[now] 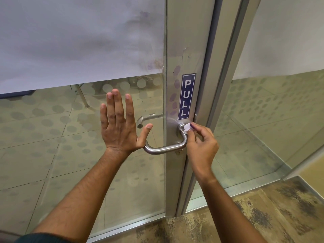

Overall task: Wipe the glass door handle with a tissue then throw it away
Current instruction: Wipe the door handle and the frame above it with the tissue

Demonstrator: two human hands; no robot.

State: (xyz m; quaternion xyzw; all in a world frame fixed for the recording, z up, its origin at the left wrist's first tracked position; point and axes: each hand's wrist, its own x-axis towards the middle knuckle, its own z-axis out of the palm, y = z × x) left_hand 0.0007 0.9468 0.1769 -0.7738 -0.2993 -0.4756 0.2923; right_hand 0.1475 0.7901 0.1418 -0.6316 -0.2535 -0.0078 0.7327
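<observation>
Left hand (pixel 121 127) is flat w/ fingers spread, palm toward the glass door (pixel 78 134), thumb tip just above the free end of the steel handle (pixel 164 149); can't tell if the palm actually touches the glass or hovers just off it. Right hand (pixel 201 144) pinches a small white tissue (pixel 186 127) between thumb and forefinger, pressing it onto the handle's upper end, right where the bar meets its round base on the metal door frame (pixel 185 50). Most of the tissue is hidden inside the pinch, only a crumpled bit shows. The handle's left end is partly covered by the left hand. A blue PULL sign (pixel 186 96) sits on the frame directly above the tissue. Through the glass a second handle (pixel 149 119) on the far side is faint and half hidden by the frame edge. Both forearms are cut off at the bottom edge; a dark sleeve (pixel 38 238) barely shows at the lower-left corner.
</observation>
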